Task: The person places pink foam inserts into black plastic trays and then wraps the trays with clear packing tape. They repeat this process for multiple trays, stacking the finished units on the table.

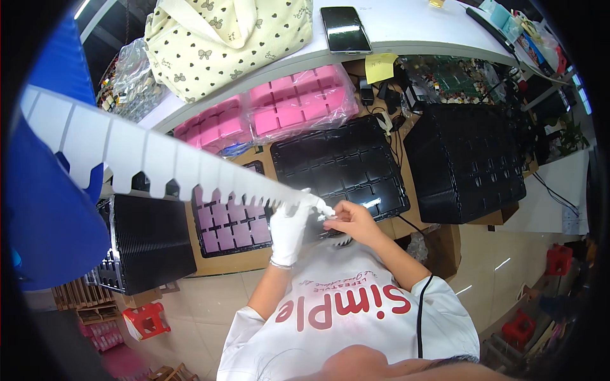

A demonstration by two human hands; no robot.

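Head view, going left to right: blue bin [54,213] hogs the far side, and the wide end of the white notched strip [162,152] is right beside it or over it, can't tell if they touch. My guess: swing that end left and a notch could snag on the bin. Next, the left stack [152,238] and the purple tray [235,250], both below the strip, so a droop could drag teeth across them.

Left hand [288,232], gloved, looks clamped on the strip's narrow end, just over the front of the black tray [330,155]. Slick glove plus long overhang = might twist or bend there, I reckon. Right hand [357,222], bare, has thumb and fingertips close together at the white glove tips; can't tell if they're pinching anything. Fingers could get in each other's way.

Right stack [464,165] walls off that side of the bench [232,263]. Best room looks like toward the body, past the front edge.
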